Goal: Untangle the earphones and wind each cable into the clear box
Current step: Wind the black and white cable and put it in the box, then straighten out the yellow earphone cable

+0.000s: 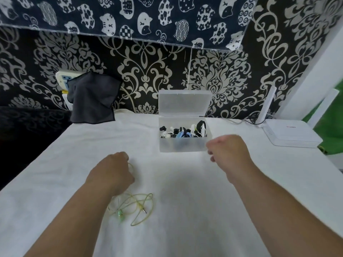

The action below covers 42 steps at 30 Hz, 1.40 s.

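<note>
A clear plastic box (pixel 182 145) stands open on the white table, its lid (pixel 184 102) leaning back against the wall. Inside lie several wound earphones (pixel 182 132), black, white and blue. A pale yellow-green earphone cable (pixel 136 206) lies in loose loops on the cloth near the front, its plug pointing right. My left hand (pixel 113 171) is curled above it and holds part of that cable, which runs up past its fingers. My right hand (pixel 229 151) hovers beside the box's front right corner, fingers curled; I see nothing in it.
A white router (pixel 291 133) with an upright antenna sits at the back right. A dark cloth (pixel 92 98) hangs over a wall socket at the back left. The white tablecloth (pixel 185 201) covers the table; its left edge drops into darkness.
</note>
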Motion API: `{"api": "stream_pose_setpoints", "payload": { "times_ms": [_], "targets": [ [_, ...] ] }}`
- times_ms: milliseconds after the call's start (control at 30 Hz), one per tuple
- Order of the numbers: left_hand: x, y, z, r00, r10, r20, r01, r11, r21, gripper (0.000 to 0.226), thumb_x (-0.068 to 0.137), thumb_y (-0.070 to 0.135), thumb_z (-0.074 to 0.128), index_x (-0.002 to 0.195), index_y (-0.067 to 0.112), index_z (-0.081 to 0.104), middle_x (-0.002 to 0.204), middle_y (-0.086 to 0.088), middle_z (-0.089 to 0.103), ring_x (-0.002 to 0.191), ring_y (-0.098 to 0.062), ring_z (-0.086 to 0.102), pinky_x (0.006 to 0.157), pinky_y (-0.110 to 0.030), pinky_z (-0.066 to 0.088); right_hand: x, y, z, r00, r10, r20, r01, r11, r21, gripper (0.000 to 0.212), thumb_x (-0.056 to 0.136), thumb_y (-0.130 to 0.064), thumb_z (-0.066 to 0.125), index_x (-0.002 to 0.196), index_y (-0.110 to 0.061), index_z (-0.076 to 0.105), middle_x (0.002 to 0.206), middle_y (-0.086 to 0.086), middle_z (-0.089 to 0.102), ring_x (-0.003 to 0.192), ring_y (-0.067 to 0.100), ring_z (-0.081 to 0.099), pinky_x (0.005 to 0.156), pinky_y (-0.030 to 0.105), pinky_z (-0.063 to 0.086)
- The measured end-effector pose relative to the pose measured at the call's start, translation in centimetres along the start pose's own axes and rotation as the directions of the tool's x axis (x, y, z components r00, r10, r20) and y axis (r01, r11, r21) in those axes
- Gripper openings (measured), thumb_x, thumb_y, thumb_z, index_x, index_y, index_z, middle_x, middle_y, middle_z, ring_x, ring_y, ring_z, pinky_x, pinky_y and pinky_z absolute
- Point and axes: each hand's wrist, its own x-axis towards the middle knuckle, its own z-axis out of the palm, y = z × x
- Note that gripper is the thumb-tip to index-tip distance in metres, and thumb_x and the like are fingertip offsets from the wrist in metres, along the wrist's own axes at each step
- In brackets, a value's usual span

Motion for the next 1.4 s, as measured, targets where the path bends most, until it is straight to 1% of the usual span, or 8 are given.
{"api": "stream_pose_setpoints", "payload": {
  "times_ms": [167, 300, 467, 700, 1000, 1267, 1333, 1400],
  "targets": [
    [-0.2, 0.2, 1.3, 1.000, -0.007, 0.021, 0.005, 0.995, 0.100, 0.024, 0.085, 0.023, 0.063, 0.108, 0.019, 0.058, 0.109, 0.001, 0.061, 0.098, -0.021, 0.060, 0.086, -0.034, 0.052, -4.7, 2.0, -1.1, 0.963, 0.100, 0.250, -0.136, 0.983, 0.127, 0.015, 0.080, -0.002, 0.062, 0.086, 0.012, 0.063, 0.069, 0.007, 0.057, 0.055, 0.017, 0.056, 0.062, 0.033, 0.038],
    [-0.5, 0.8, 1.6, 0.999, 0.025, -0.035, -0.023, 0.998, 0.052, 0.008, 0.085, 0.016, 0.057, 0.087, 0.024, 0.060, 0.093, 0.003, 0.063, 0.085, -0.018, 0.061, 0.076, -0.032, 0.053, -3.1, 2.6, -1.1, 0.983, -0.141, 0.115, 0.149, 0.987, -0.065, 0.025, 0.087, -0.008, 0.060, 0.106, -0.019, 0.072, 0.096, -0.008, 0.068, 0.085, 0.010, 0.064, 0.074, 0.026, 0.048],
    [-0.7, 2.2, 1.4, 0.989, 0.098, -0.112, -0.101, 0.994, -0.027, 0.011, 0.088, 0.018, 0.059, 0.080, 0.026, 0.059, 0.089, 0.005, 0.063, 0.082, -0.016, 0.061, 0.069, -0.028, 0.049, 2.4, 1.7, -0.7, 0.863, -0.467, 0.192, 0.504, 0.784, -0.363, 0.053, 0.091, -0.006, 0.054, 0.142, -0.016, 0.051, 0.145, -0.001, 0.046, 0.131, 0.021, 0.045, 0.105, 0.026, 0.034],
    [-0.5, 3.0, 0.6, 0.980, 0.120, -0.157, -0.144, 0.977, -0.154, 0.013, 0.088, 0.020, 0.063, 0.077, 0.027, 0.060, 0.088, 0.009, 0.063, 0.082, -0.013, 0.061, 0.071, -0.029, 0.051, 5.9, -0.4, 1.9, 0.855, -0.247, 0.457, 0.518, 0.480, -0.708, 0.073, 0.092, -0.011, 0.047, 0.157, -0.023, 0.019, 0.167, -0.009, 0.003, 0.153, 0.024, 0.004, 0.123, 0.052, 0.012],
    [-1.3, 4.2, -0.3, 0.964, 0.169, -0.207, -0.232, 0.914, -0.333, 0.008, 0.087, 0.024, 0.069, 0.082, 0.025, 0.063, 0.082, 0.008, 0.064, 0.074, -0.011, 0.059, 0.059, -0.025, 0.042, 3.6, -0.8, 4.0, 0.833, -0.296, 0.468, 0.553, 0.448, -0.702, 0.056, 0.086, -0.008, 0.050, 0.141, -0.016, 0.048, 0.157, -0.002, 0.030, 0.147, 0.022, 0.021, 0.123, 0.052, 0.010],
    [-1.7, 4.7, -0.3, 0.949, 0.185, -0.255, -0.276, 0.877, -0.392, 0.017, 0.086, 0.021, 0.071, 0.073, 0.027, 0.062, 0.072, 0.011, 0.063, 0.063, -0.007, 0.056, 0.054, -0.022, 0.037, 2.3, -1.7, 1.4, 0.863, -0.392, 0.317, 0.495, 0.779, -0.384, 0.045, 0.083, 0.002, 0.052, 0.121, -0.021, 0.060, 0.143, -0.002, 0.050, 0.122, 0.019, 0.050, 0.104, 0.032, 0.037],
    [-1.6, 5.0, -0.5, 0.945, 0.202, -0.259, -0.303, 0.839, -0.452, 0.022, 0.085, 0.018, 0.072, 0.066, 0.025, 0.063, 0.062, 0.009, 0.063, 0.055, -0.008, 0.056, 0.051, -0.022, 0.040, 0.1, -1.1, 0.5, 0.923, -0.323, 0.207, 0.364, 0.907, -0.210, 0.030, 0.083, -0.002, 0.056, 0.099, -0.024, 0.068, 0.114, -0.004, 0.067, 0.091, 0.016, 0.058, 0.074, 0.025, 0.042],
    [-2.0, 6.0, -0.7, 0.949, 0.217, -0.228, -0.312, 0.745, -0.590, 0.020, 0.083, 0.011, 0.074, 0.066, 0.021, 0.067, 0.058, 0.003, 0.062, 0.050, -0.008, 0.056, 0.046, -0.025, 0.045, -2.9, -0.5, -0.5, 0.948, -0.119, 0.295, 0.105, 0.992, 0.063, 0.021, 0.084, -0.007, 0.065, 0.093, -0.024, 0.072, 0.099, -0.006, 0.073, 0.090, 0.011, 0.065, 0.075, 0.025, 0.047]
  ]
}}
